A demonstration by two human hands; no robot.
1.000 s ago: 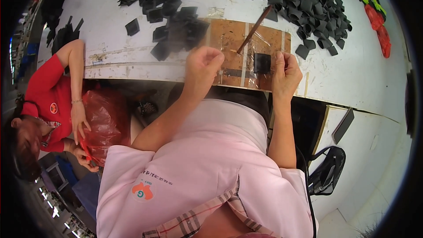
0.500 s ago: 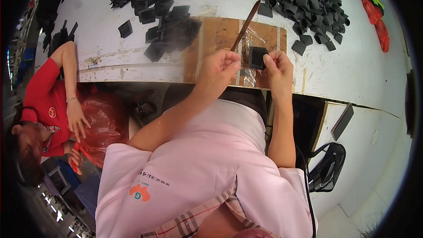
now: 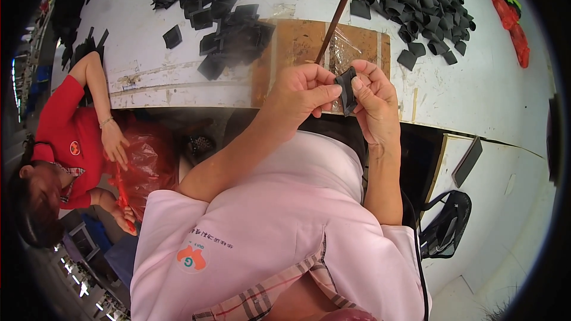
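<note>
Both hands meet above the white worktop's [image 3: 476, 89] near edge — left hand [image 3: 300, 92] and right hand [image 3: 372, 98] pinching one small black folded fabric piece [image 3: 347, 89] between fingertips. The grip looks slight; if either loosens, it could drop into the lap.

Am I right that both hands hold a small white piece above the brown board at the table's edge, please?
Not quite: in the head view the piece is black, not white. The left hand and right hand do pinch it together above the brown board at the table's edge.
</note>
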